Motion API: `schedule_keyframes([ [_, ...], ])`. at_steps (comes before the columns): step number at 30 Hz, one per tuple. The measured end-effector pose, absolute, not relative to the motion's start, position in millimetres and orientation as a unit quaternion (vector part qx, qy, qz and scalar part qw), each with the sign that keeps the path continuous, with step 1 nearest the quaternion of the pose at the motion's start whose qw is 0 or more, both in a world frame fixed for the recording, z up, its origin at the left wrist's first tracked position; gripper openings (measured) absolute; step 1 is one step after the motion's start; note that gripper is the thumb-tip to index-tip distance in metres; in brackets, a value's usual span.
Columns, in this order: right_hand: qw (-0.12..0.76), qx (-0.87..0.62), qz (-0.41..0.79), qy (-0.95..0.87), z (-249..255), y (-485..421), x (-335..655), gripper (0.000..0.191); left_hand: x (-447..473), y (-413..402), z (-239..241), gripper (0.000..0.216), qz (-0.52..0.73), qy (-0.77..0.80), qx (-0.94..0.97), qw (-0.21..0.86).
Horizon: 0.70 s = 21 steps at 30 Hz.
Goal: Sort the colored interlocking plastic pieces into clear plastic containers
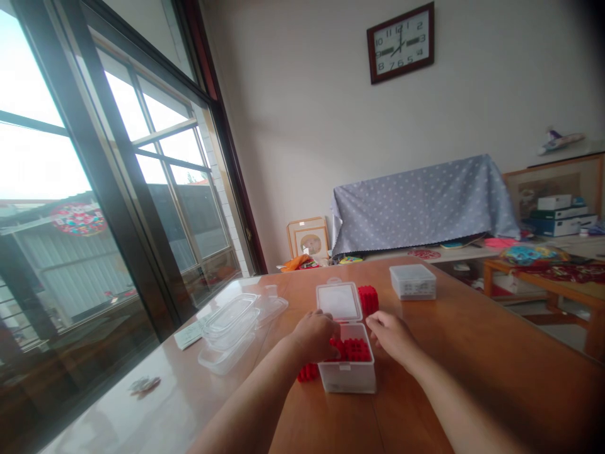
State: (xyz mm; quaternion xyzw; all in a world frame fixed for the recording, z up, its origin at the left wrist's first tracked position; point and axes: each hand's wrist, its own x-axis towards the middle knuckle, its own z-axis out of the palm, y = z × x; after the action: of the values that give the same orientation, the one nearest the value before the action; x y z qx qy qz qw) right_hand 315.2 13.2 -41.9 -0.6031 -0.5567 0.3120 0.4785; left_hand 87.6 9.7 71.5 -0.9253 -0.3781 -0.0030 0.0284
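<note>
A clear plastic box (352,380) stands on the table with its hinged lid (338,301) tipped back, and red toothed plastic pieces (357,350) fill its upper part. My left hand (316,334) reaches over the box's left rim, its fingers bent down onto the red pieces; the fingertips are partly hidden. Just right of the box, my right hand (390,337) is raised with its fingers curled together, and nothing shows in them. More red pieces (368,299) stand behind the box beside the lid, and another red piece (307,372) lies at its left, under my left forearm.
Clear containers and lids (231,331) are stacked on the left, beside a pale paper (188,336) and a small wrapped item (145,385). A closed clear box (413,282) sits at the far right of the brown table (454,353). Windows line the left side.
</note>
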Motion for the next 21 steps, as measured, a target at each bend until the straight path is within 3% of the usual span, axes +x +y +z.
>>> schedule_keyframes([
  [7, 0.483, -0.602, 0.309, -0.556, -42.0, 12.0, 315.1, 0.033, 75.7, -17.1, 79.0, 0.013, -0.187, -0.392, -0.900, -0.028],
  [14, 0.476, -0.601, 0.315, -0.559, -41.6, 10.5, 314.9, 0.033, 26.6, -12.4, 58.1, 0.017, -0.428, -0.423, -0.790, -0.119],
  [17, 0.470, -0.604, 0.317, -0.560, -43.0, 11.0, 314.5, 0.033, 2.7, -9.5, 56.7, 0.021, -0.415, -0.459, -0.773, -0.140],
  [21, 0.467, -0.608, 0.310, -0.562, -44.0, 11.2, 313.4, 0.032, -13.6, -15.8, 64.5, 0.042, -0.305, -0.467, -0.813, -0.167],
])
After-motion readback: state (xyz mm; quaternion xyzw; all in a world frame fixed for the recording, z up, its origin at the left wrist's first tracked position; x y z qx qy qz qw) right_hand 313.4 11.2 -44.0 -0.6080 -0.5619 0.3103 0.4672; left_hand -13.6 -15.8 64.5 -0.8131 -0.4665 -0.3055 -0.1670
